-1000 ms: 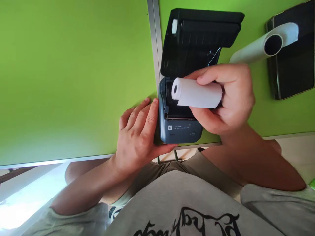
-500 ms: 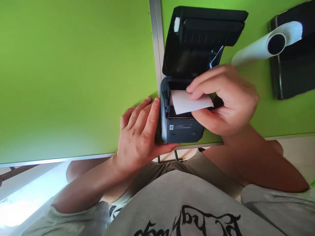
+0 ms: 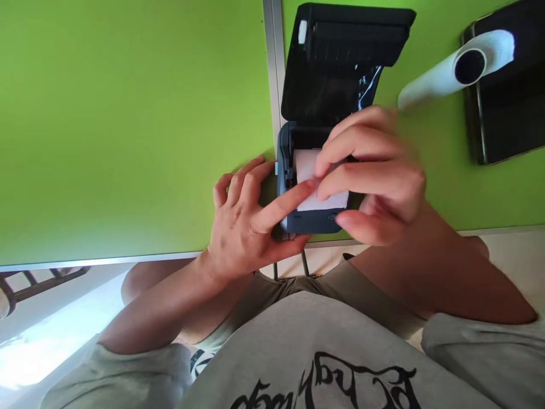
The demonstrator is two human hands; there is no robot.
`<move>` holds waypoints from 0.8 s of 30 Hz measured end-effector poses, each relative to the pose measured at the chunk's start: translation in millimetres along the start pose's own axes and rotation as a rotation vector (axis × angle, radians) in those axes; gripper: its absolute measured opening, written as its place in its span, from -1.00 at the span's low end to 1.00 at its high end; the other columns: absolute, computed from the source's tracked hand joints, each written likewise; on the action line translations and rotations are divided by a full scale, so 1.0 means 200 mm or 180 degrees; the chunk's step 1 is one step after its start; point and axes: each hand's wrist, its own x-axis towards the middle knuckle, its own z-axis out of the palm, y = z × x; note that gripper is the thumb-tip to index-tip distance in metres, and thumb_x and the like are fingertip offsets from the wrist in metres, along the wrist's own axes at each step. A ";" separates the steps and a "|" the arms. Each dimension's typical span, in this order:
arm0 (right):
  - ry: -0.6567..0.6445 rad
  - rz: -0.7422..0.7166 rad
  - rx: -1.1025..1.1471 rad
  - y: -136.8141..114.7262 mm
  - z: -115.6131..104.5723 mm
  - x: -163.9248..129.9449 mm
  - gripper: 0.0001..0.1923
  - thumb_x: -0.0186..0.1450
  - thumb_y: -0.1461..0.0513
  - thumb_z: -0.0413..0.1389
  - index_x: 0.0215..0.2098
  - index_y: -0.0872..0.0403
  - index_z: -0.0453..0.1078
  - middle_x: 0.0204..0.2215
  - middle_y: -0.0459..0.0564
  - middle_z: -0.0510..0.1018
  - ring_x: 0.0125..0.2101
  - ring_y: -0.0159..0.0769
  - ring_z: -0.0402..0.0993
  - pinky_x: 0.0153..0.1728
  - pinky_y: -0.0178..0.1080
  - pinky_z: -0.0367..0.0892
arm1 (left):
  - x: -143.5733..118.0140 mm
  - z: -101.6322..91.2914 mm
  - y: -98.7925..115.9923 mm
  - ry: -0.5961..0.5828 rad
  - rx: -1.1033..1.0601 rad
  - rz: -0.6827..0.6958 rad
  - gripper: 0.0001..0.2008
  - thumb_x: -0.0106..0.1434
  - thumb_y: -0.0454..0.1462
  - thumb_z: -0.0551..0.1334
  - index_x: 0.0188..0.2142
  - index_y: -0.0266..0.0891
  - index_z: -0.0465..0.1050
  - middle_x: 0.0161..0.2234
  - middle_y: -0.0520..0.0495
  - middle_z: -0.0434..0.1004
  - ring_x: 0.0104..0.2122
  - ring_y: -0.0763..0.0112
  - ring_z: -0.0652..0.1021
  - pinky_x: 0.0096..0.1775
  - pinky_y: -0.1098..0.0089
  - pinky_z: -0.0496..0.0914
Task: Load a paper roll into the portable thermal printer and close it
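Observation:
A small dark label printer (image 3: 306,224) sits near the table's front edge, its black lid (image 3: 332,85) swung up and back. A white strip of paper (image 3: 307,165) comes out of its bay and lies flat over the front lip. My left hand (image 3: 238,221) lies along the printer's left side, index finger stretched onto the paper and thumb at the front base. Over the paper's right part is my right hand (image 3: 374,176), its fingertips on or just above the sheet and its thumb apart. The right hand hides part of the bay.
A white paper roll with a hollow core (image 3: 443,74) lies at the right, its loose end over a black flat device (image 3: 515,96). A metal strip (image 3: 275,62) divides the green tabletop (image 3: 128,113). The front edge runs close to the printer.
The paper strip has come down flat over the printer's front lip. My left index finger has moved onto it. My right fingers have let go of the strip's edge and spread.

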 end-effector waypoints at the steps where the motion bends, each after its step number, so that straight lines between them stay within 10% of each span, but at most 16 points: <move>1: 0.0015 -0.0073 0.0060 0.01 0.00 0.00 -0.60 0.37 0.01 -0.08 -0.47 0.01 0.40 -0.36 -0.03 0.55 -0.21 -0.19 0.41 -0.13 0.04 0.30 | 0.00 0.00 0.00 -0.0030 0.0026 -0.0012 -0.29 0.32 0.18 0.23 0.36 0.10 0.14 0.20 -0.32 0.36 0.25 -0.15 0.42 0.12 0.00 0.25; 12: 0.1679 0.0847 0.0035 0.07 0.05 0.04 -0.64 0.36 0.14 0.03 -0.57 0.08 0.31 -0.54 -0.07 0.38 -0.38 -0.41 0.38 -0.25 -0.19 0.26 | 0.00 -0.01 -0.02 -0.0023 -0.0188 0.0039 -0.40 0.34 0.14 0.26 0.28 0.15 0.20 0.18 -0.34 0.35 0.24 -0.24 0.43 0.09 -0.09 0.30; 24: 0.1470 0.1242 0.1030 0.11 0.08 0.03 -0.65 0.28 0.05 0.14 -0.07 0.01 0.20 0.02 -0.09 0.38 -0.09 -0.40 0.46 0.07 -0.19 0.41 | -0.02 -0.01 -0.02 -0.0020 -0.0402 0.0057 -0.59 0.36 0.08 0.25 0.13 0.15 0.29 0.20 -0.32 0.33 0.29 -0.28 0.40 0.11 -0.17 0.31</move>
